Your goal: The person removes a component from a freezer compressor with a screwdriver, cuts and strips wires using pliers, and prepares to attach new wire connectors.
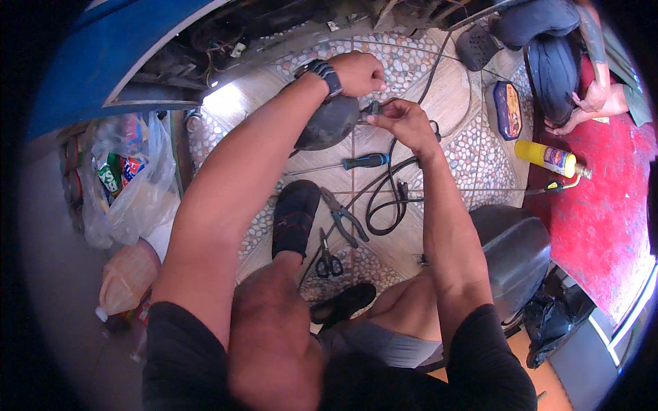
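Observation:
My left hand, with a dark watch at its wrist, is closed in a loose fist; anything in its fingers is hidden. Under that wrist lies a dark rounded part, partly covered by my forearm. At the part's right edge my right hand pinches a small dark fitting between thumb and fingers. Just below on the floor are a blue-and-black screwdriver, pliers, scissors and a coiled black cable with a plug.
Another person sits at the right by a red surface bearing a yellow gas torch canister. A dark blue tub is nearby. Plastic bags crowd the left; a blue panel rises above them. A black moulded stool-like object stands by my right arm.

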A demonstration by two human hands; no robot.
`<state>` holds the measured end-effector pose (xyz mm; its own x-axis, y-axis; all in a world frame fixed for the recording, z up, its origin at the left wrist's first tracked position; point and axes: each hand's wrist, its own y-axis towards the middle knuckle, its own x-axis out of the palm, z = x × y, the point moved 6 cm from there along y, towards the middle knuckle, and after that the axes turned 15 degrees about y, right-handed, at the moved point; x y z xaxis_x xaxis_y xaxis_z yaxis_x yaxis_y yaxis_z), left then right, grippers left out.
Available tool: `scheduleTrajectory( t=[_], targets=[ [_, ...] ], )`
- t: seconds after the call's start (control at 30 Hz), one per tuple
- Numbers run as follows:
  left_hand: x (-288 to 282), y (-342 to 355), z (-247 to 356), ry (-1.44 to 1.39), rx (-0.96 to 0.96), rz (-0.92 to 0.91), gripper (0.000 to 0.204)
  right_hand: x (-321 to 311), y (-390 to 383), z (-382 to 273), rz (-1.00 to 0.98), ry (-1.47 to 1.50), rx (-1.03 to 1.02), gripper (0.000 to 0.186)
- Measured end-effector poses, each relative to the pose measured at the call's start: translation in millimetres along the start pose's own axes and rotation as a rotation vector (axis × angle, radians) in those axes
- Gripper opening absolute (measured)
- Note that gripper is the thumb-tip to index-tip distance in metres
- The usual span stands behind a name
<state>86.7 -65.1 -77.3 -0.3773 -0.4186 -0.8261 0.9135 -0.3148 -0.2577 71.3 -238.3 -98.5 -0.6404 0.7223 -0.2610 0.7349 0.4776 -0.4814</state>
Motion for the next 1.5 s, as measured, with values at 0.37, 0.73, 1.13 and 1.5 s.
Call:
scheduleTrajectory(
  t=[0.37,0.73,1.13,1.5],
  targets=[
    [-7.8,-23.8,20.0,0.029,0.028,-0.153,0.055,-3.7,-0.6,-27.6,-0.02,-0.105,-0.335,0.048],
    [2.3,-15.8,11.5,0.013,0.029,-0.274,0.062,-0.1,-11.2,-23.0,0.129,-0.094,-0.339,0.05],
    [-6.2,-14.0,-1.6,-0.047,0.011,-0.04,0.058,6.7,5.2,-34.5,0.274,-0.303,-0.273,0.041],
    [-2.9,-7.0,9.8,0.161,-0.024,-0.128,0.061,-7.4,7.2,12.3,-0.26,0.776,0.067,0.044]
  ],
)
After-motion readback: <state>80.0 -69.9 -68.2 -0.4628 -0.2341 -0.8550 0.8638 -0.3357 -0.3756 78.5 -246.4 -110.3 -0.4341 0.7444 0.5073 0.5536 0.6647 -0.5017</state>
